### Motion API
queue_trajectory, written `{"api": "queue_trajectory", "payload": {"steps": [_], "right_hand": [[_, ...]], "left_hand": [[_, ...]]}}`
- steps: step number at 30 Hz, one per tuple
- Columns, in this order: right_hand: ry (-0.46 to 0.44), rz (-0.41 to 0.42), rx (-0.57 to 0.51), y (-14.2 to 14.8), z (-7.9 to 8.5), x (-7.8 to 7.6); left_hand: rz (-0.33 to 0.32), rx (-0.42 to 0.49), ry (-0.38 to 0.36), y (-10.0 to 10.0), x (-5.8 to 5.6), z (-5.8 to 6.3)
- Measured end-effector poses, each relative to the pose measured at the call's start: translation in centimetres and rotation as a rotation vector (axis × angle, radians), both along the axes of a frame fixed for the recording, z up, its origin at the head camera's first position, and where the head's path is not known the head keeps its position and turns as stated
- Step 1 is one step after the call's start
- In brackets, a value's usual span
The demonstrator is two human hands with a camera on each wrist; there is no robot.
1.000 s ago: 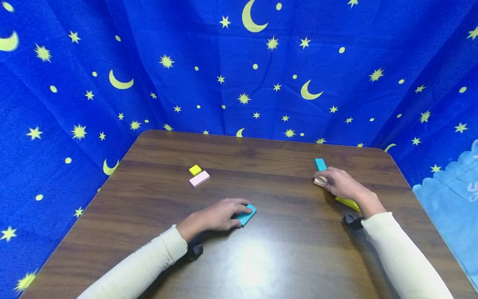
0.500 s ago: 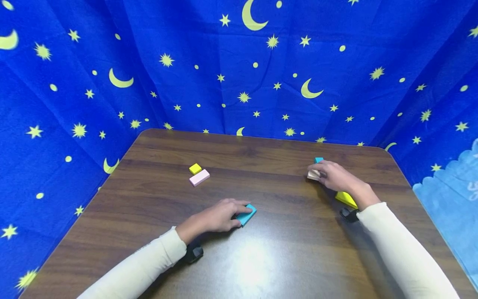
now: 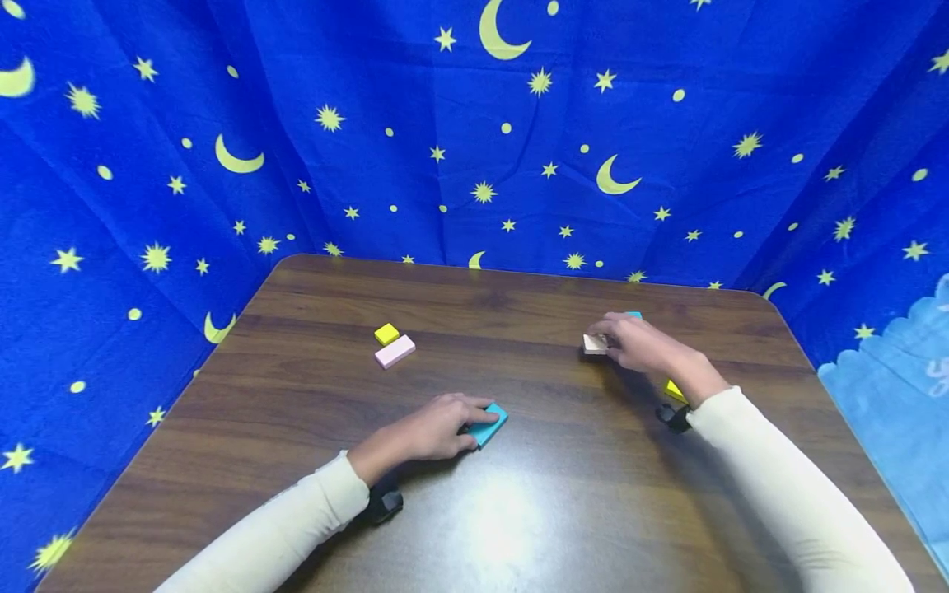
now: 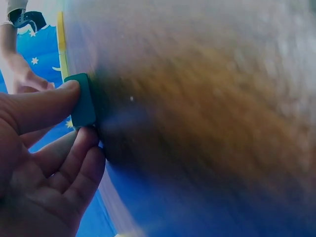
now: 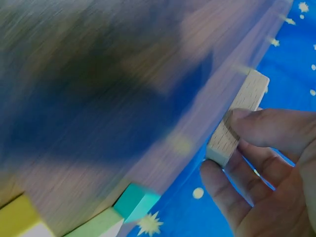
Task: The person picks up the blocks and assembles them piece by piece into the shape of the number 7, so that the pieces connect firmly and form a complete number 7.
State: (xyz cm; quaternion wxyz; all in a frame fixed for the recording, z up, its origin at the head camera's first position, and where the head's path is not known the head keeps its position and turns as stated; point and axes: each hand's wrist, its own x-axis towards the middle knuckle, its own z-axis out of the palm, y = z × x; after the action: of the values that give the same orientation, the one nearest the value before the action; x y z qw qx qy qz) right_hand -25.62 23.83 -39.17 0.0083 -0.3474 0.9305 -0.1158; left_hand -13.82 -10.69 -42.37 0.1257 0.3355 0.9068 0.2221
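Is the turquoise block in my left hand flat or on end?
Flat: the left hand pinches the turquoise block, broad face up in the head view.
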Motion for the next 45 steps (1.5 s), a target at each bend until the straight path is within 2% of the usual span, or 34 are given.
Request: {"api": "queue_trajectory", "payload": {"steps": [5,13,18,22,25,28,33,45], "right_hand": [[-0.002,0.06,-0.034,-1.4,-0.1,0.1],[-0.06,0.067,-0.022,-3.2,0.1,0.7],[-0.075,0.109,-0.03,-4.2,-0.1,1.0],[-0.046,0.171,-0.045,-5.2,-0.7,1.0],[-0.066,0.191,-0.042,-5.9,-1.1,1.1],[-0.118,0.189,-0.03,-6.5,-1.2,1.3],[-0.158,0.183,-0.015,-7.5,-1.5,1.8],[-0.093,0.195,-0.03,-8.6,-2.7,2.3]], "left_hand": [[-0.001,0.013,0.024,0.1,0.0,-0.2],[-0.001,0.036,0.058,0.2,0.2,-0.3],[0.006,0.026,0.077,0.3,0.3,-0.5],[0.024,0.022,0.06,0.4,0.4,-0.5],[0.037,0.019,0.039,0.5,0.4,-0.4],[0.039,0.02,0.029,0.6,0.3,-0.3],[0.023,0.035,0.043,0.7,0.3,-0.5],[0.033,0.043,0.081,0.7,0.4,-0.7]]}}
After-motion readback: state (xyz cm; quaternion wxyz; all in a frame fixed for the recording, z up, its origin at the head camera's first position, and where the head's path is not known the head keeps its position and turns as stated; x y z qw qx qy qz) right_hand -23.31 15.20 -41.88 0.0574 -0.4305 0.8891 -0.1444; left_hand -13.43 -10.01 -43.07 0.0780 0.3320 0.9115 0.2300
